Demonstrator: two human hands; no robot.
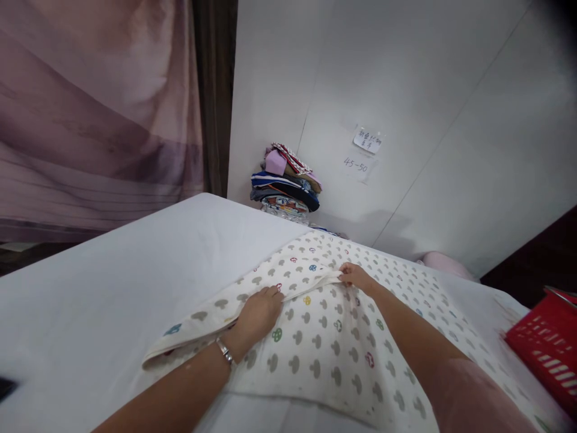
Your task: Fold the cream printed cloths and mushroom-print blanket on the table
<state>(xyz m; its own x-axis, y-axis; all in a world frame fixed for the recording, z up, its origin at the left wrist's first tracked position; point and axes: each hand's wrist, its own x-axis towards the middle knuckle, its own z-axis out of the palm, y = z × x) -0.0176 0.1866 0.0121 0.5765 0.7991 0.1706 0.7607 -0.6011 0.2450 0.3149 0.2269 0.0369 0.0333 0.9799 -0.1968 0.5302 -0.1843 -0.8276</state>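
Head view: white mushroom-print cloth (pixel 311 322) spread on white-covered bench (pixel 162 258); fold edge pinched by right hand (pixel 357 278); left hand (pixel 260 314) laid on cloth, grip unclear. Straightening apparently underway; even tension likely needed.

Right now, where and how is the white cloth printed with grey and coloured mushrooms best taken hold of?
Probably pinch the raised fold between the left hand and right hand, coming from the near side: it stands up from the cloth, which elsewhere lies mostly flat.
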